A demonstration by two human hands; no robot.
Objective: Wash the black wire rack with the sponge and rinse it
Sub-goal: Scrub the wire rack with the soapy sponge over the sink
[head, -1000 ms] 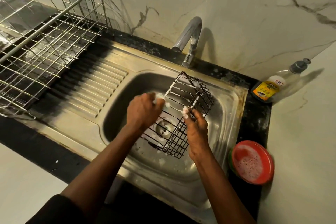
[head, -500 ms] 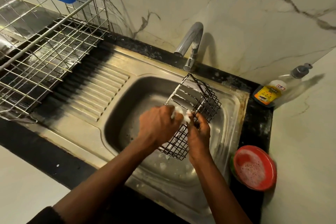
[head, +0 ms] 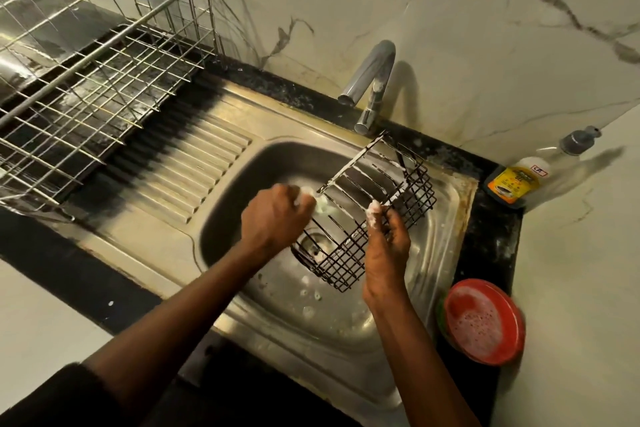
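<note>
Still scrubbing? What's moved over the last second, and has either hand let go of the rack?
The left hand ran the sponge along the rim of the black wire rack toward the right hand, then back to the left corner. Nothing was let go: the right hand kept its grip on the near rim, the rack stayed tilted over the sink, the tap off.

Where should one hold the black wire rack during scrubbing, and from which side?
Pinch the near rim wire of the black wire rack from the right, as the right hand does; the rack tilts over the sink, leaving its open top free for the sponge.
</note>
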